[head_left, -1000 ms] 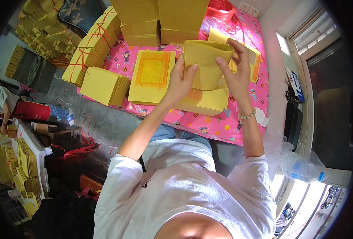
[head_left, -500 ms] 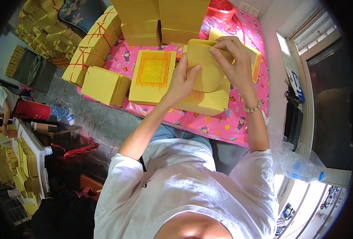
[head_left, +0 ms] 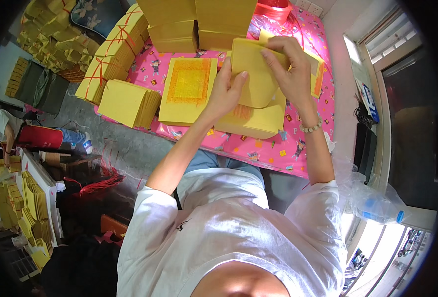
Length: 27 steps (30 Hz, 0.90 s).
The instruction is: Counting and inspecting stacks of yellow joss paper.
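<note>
Between both hands I hold a sheaf of yellow paper [head_left: 255, 74], raised over the pink patterned tablecloth [head_left: 298, 161]. My left hand [head_left: 227, 89] grips its left edge, thumb on the front face. On the right, my right hand [head_left: 293, 67] pinches the top right corner between thumb and curled fingers; a beaded bracelet circles that wrist. Below the sheaf lies a yellow paper stack [head_left: 261, 123], partly covered, with orange print showing. Left of it sits another stack [head_left: 189, 81] bearing an orange-bordered yellow square.
A leaning stack of yellow paper [head_left: 127, 101] stands at the left edge, beside bundles tied with red string [head_left: 111, 52]. Tall yellow stacks [head_left: 174, 37] and a red basket [head_left: 273, 11] are at the back. Another person [head_left: 11, 123] bends over a paper-laden table at far left.
Both hands and the sheaf sit slightly higher in view. The sheaf's upper edge, curled and parted before, now looks flatter and more together.
</note>
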Tool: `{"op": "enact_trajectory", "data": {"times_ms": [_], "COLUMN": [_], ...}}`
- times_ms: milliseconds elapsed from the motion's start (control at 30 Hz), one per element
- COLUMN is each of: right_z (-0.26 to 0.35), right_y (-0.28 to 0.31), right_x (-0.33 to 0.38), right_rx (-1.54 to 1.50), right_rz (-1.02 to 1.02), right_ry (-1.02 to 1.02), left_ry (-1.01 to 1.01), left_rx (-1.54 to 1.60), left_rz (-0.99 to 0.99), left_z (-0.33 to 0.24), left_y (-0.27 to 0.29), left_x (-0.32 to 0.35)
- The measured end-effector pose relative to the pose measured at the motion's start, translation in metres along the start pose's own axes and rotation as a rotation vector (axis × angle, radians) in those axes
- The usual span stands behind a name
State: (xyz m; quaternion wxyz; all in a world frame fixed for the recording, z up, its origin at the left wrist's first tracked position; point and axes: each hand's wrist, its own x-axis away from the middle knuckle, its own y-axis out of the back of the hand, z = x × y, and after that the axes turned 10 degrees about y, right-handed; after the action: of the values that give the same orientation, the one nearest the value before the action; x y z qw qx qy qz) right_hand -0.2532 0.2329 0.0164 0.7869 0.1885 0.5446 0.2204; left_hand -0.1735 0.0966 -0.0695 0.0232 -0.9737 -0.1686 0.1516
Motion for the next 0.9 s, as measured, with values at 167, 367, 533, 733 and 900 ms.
{"op": "enact_trajectory", "data": {"times_ms": [167,367,533,733,900], "right_z": [-0.004,-0.004,-0.005,0.000,0.007], "right_y": [-0.011,-0.020,-0.025,-0.023,-0.025], "right_x": [0.013,0.035,0.042,0.044,0.047], "right_rx": [-0.325,-0.733,-0.827,-0.773,-0.761], "right_rz": [-0.224,-0.092,-0.150,-0.154,-0.188], "right_ry": [-0.334,-0.740,-0.822,-0.803,-0.753], "left_ry": [0.350,0.677,0.732,0.696,0.545], "left_rx": [0.201,0.282,0.267,0.239,0.198], "left_rz": [0.085,0.135,0.121,0.088,0.025], "left_z": [-0.043,-0.042,-0.035,-0.031,-0.029], "left_y": [0.005,0.009,0.007,0.004,-0.005], "left_x": [-0.012,-0.025,-0.025,-0.023,-0.009]}}
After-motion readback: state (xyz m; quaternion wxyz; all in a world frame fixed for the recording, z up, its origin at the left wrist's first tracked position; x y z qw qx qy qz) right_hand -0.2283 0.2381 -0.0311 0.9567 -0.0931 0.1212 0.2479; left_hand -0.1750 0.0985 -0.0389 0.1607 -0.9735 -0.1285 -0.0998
